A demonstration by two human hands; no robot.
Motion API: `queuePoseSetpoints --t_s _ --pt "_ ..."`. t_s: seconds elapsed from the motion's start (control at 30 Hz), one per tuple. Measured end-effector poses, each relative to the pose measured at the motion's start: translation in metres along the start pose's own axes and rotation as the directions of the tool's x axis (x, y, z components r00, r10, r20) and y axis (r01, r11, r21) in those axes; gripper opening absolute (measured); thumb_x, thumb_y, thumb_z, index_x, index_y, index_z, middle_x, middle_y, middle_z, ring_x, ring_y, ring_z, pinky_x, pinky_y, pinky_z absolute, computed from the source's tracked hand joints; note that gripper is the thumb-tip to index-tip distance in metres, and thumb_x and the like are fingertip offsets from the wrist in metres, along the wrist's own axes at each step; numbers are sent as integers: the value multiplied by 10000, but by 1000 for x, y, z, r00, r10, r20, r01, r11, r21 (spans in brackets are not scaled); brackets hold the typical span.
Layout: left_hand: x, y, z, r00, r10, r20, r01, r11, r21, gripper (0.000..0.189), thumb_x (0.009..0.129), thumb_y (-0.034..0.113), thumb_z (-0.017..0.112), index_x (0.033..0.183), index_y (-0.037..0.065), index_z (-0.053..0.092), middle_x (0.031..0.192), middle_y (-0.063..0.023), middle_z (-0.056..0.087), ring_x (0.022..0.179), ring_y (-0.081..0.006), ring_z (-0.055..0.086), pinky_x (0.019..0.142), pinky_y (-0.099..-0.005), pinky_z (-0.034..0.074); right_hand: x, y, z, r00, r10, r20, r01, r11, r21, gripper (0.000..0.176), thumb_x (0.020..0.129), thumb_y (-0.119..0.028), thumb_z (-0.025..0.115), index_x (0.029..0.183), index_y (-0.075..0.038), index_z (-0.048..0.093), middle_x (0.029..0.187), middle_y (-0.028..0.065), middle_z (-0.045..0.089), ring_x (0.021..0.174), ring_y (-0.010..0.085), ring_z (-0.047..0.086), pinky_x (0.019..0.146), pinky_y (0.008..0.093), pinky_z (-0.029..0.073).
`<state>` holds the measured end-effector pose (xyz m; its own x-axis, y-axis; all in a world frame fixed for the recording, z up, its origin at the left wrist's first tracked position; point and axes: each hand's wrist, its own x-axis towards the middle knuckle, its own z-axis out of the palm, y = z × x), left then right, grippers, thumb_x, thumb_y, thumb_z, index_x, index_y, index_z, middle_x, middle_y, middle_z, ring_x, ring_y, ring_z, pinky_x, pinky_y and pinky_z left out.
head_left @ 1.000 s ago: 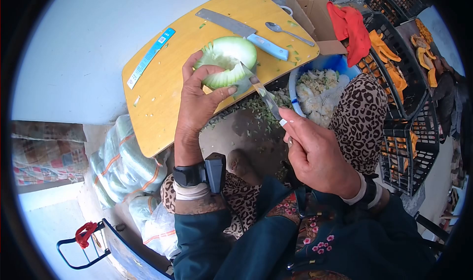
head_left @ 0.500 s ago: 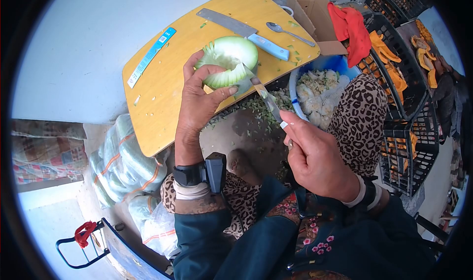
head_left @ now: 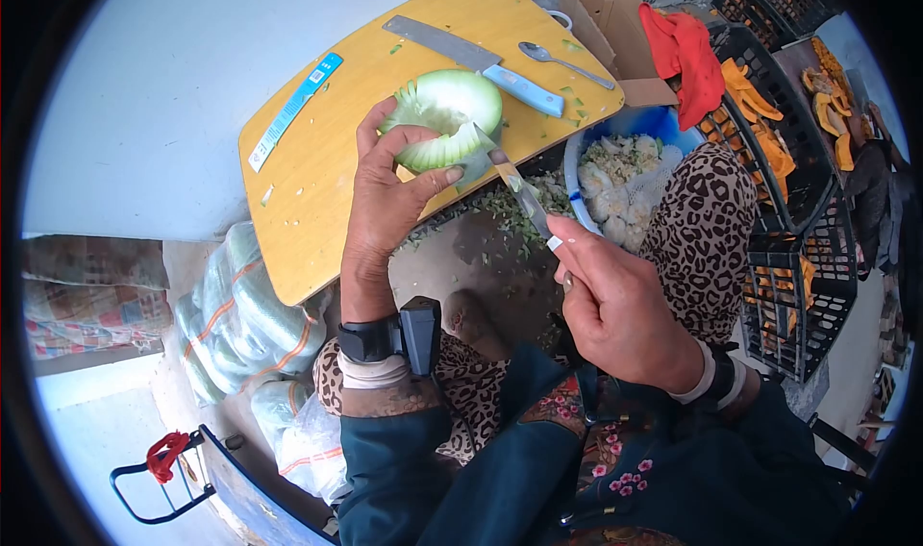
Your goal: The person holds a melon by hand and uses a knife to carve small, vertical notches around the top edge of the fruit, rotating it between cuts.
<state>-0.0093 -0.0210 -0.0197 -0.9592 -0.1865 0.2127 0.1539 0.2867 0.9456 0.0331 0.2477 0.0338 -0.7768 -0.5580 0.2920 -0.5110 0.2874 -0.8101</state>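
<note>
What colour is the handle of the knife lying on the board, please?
Light blue handle, head view.

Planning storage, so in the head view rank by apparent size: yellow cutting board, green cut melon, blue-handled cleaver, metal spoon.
Yellow wooden cutting board
Pale green cut melon, held nearer the camera, so unsure against the cleaver
Blue-handled steel cleaver
Metal spoon

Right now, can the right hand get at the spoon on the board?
Probably, though not at once: the right hand grips a small knife set against the melon. The way over the bowl to the spoon looks open.
</note>
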Motion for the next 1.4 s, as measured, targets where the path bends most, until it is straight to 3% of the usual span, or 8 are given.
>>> queuePoseSetpoints --t_s 0.17,0.33,0.57,0.67,0.77,1.07,1.13,1.4 --pt "0 1 0 1000 2 3 -2 1000 -14 375 676 19 861 1001 86 688 1468 -104 335 1296 -271 491 1085 -398 432 0 1 -1 1000 2 3 -2 1000 15 537 781 118 541 1314 99 481 1016 276 630 898 425 654 766 447 545" --pt "1 -1 -2 999 23 33 -25 998 61 374 729 -66 810 1055 42 661 1508 -79 281 1278 -223 508 1064 -353 482 0 2 -1 1000 2 4 -2 1000 12 534 782 118 540 1312 93 487 1009 267 632 896 421 654 772 448 542" --pt "0 0 0 1000 -16 -2 16 1000 -25 370 676 12 860 998 85 691 1468 -100 337 1303 -270 481 1091 -392 423 5 5 -8 999 -5 45 3 999 44 513 800 103 550 1309 88 498 1011 261 635 878 418 649 752 443 539" --pt "0 1 0 1000 -16 2 16 999 -37 369 679 9 859 998 87 692 1465 -96 335 1305 -270 477 1094 -388 420 7 5 -10 999 11 30 -12 1000 22 478 835 133 536 1309 70 533 941 195 652 796 267 670 723 340 535" --pt "-1 0 0 1000 -10 2 10 1000 -15 372 678 8 861 1000 91 693 1465 -94 334 1314 -270 465 1100 -386 413 8 4 -3 1000 15 -1 -15 999 -30 476 836 126 537 1308 64 535 939 185 650 802 267 664 724 344 533" --pt "-3 0 0 999 37 8 -38 997 68 388 668 32 877 1005 92 694 1459 -92 344 1313 -271 460 1092 -390 421 35 21 28 997 -47 -66 39 992 -117 551 801 129 548 1343 52 492 1031 248 620 878 438 623 743 456 523" --pt "-2 0 1 999 -31 -12 31 998 -53 389 666 36 878 1005 91 695 1458 -93 349 1308 -270 466 1082 -390 432 38 22 34 998 -37 -52 29 989 -142 564 801 126 546 1355 57 472 1039 253 610 892 441 617 750 465 519" --pt "1 -4 0 999 41 4 -41 998 56 408 668 33 877 1027 87 691 1455 -91 347 1298 -275 484 1070 -389 445 25 28 33 999 -32 -11 30 989 -145 594 804 122 534 1386 75 427 1069 257 589 922 436 606 776 460 519"
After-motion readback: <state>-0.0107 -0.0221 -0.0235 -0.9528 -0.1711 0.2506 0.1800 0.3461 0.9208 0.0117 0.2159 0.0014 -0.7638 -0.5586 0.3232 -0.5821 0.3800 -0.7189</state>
